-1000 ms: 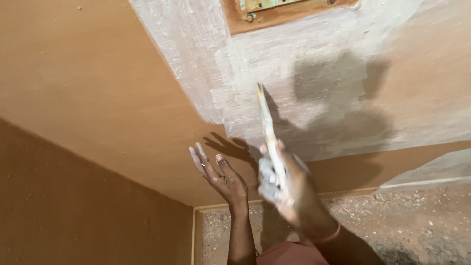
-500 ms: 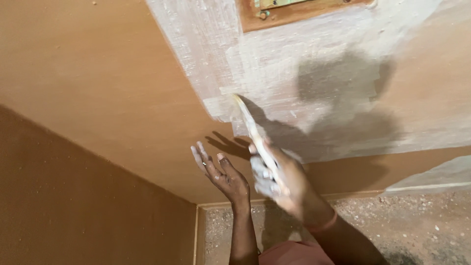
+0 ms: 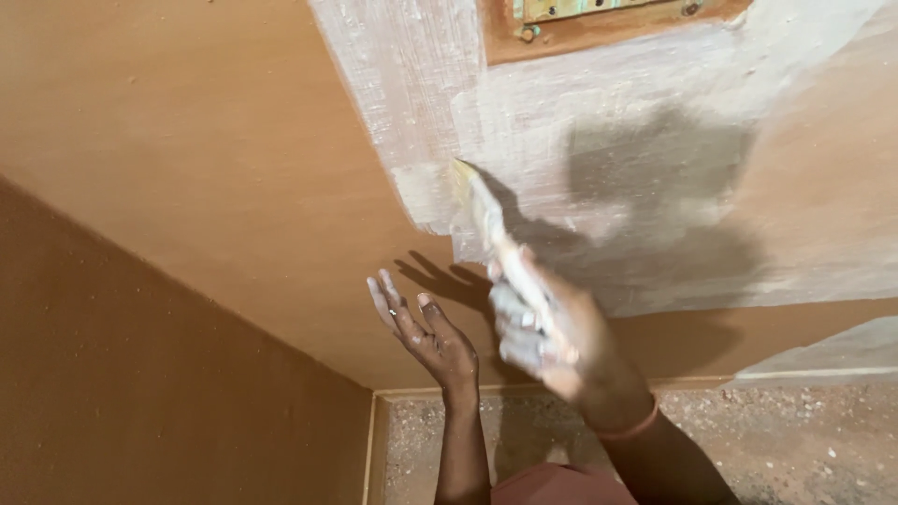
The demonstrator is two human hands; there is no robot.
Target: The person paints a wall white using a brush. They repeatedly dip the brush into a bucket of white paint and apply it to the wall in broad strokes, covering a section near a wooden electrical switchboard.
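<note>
Head view
Right hand: fingers smeared white, closed tight around the handle of a paintbrush, which points up and to the left.
Brush tip: pressed on the brown board, at the lower left edge of the white painted patch.
Left hand: bare, fingers spread apart, holding nothing, raised just beside the right hand and near the board; I cannot tell whether it touches it.
Metal fitting: a brassy plate with screws in an unpainted brown rectangle at the top edge, white paint around it.
Shadows: both hands cast dark shapes on the board.
Floor: speckled grey, below the board's lower edge.
Side panel: darker brown, on the left.
</note>
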